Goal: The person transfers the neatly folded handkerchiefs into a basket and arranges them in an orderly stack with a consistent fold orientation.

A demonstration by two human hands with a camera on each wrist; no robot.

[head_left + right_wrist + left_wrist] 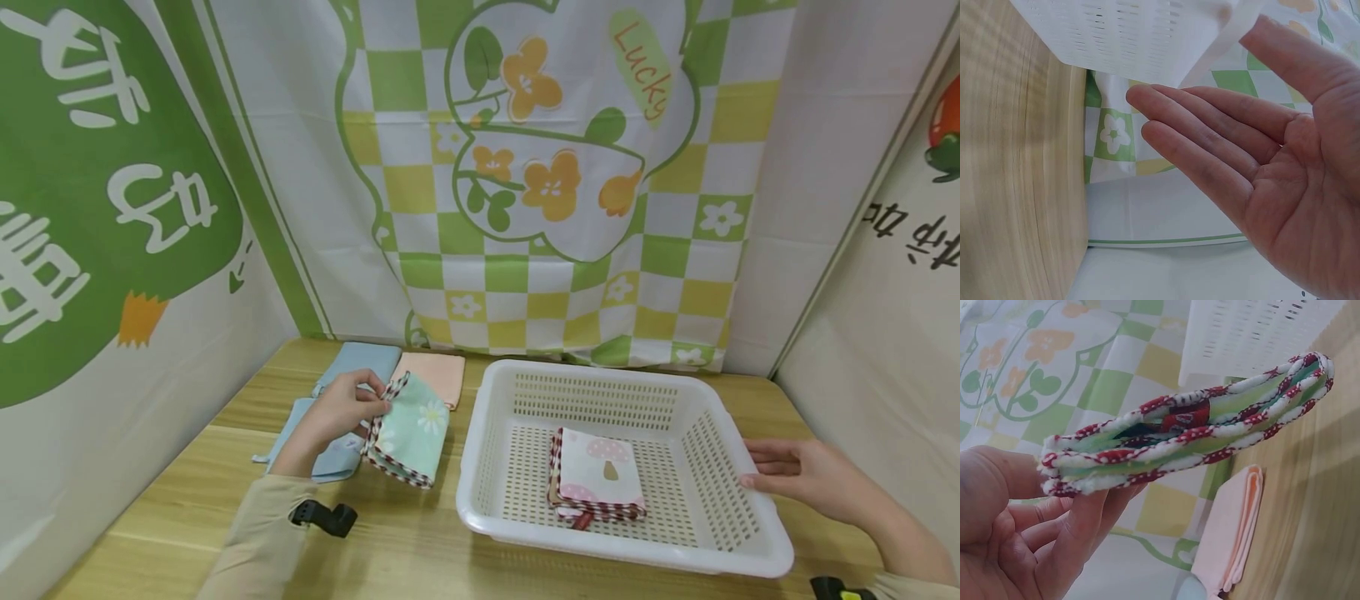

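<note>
My left hand (347,411) pinches a folded mint-green towel (417,425) by its edge, thumb on one side and fingers on the other. Daisies decorate the towel, and its dark red-and-white checked border shows up close in the left wrist view, with a red tag (1186,419) between the layers. At the right end of a white plastic basket (600,546), my right hand (813,475) has its thumb at the rim and its fingers straight beside the outer wall. Inside the basket lies a folded white towel (600,467) with pink mushrooms and a checked border.
Left of the basket, a folded peach towel (442,375) lies beside a blue towel (360,362) at the back of the wooden table (420,542). A second light-blue towel (337,462) is partly behind my left hand. A printed curtain (562,292) hangs behind the table.
</note>
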